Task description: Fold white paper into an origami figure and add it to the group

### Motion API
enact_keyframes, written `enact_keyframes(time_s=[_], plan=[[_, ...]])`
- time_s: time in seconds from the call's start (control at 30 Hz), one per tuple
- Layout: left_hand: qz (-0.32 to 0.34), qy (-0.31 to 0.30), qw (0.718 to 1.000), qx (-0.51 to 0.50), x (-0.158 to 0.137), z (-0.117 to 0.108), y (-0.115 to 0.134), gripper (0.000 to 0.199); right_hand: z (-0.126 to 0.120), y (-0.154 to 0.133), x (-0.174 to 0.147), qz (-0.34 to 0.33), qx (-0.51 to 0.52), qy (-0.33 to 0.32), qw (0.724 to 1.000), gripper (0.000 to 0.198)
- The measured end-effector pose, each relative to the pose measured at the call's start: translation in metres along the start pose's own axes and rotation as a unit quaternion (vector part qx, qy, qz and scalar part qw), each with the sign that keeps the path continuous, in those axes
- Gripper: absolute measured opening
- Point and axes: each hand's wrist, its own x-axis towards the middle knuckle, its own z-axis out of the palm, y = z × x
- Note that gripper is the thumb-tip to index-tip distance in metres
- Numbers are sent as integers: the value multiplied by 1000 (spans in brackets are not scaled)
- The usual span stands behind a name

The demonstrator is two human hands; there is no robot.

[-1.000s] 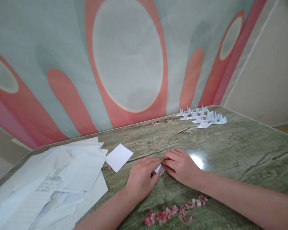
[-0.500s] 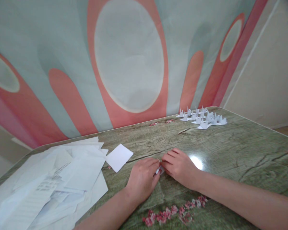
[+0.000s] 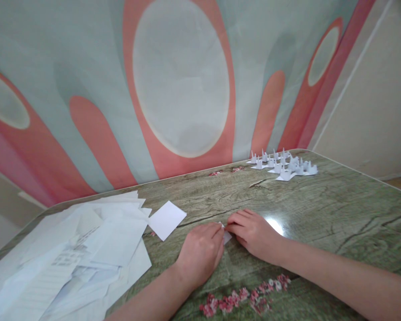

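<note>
A small folded piece of white paper [image 3: 227,237] lies between my hands on the wood-patterned table, mostly hidden by the fingers. My left hand [image 3: 201,247] is closed on its left side, fingers pressed together. From the right, my right hand [image 3: 250,231] pinches the paper's upper edge with thumb and fingertips, close to the left fingertips. Just left of my hands, a white paper square [image 3: 167,220] rests flat, one corner at the edge of the paper pile.
A loose pile of white paper sheets [image 3: 116,240], some with print, covers the table's left side. Several folded white paper cranes [image 3: 287,167] stand together at the back right. The table [image 3: 321,214] meets a painted wall hanging [image 3: 182,80] behind.
My left thumb has drawn in from the front of the paper and is now out of sight. Both hands remain at the same spot, and more of the paper's right part shows.
</note>
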Motion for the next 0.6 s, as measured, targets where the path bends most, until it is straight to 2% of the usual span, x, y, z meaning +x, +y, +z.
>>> enact_keyframes(time_s=[0.2, 0.4, 0.6], plan=[[-11, -26, 1000, -1, 0, -6, 2, 27, -2, 3, -3, 53, 67, 3, 996, 28], [-3, -76, 997, 28, 3, -13, 6, 26, -2, 2, -2, 60, 79, 8, 995, 31], [-10, -81, 996, 40, 3, -15, 11, 30, -2, 1, -2, 51, 88, 9, 995, 32]])
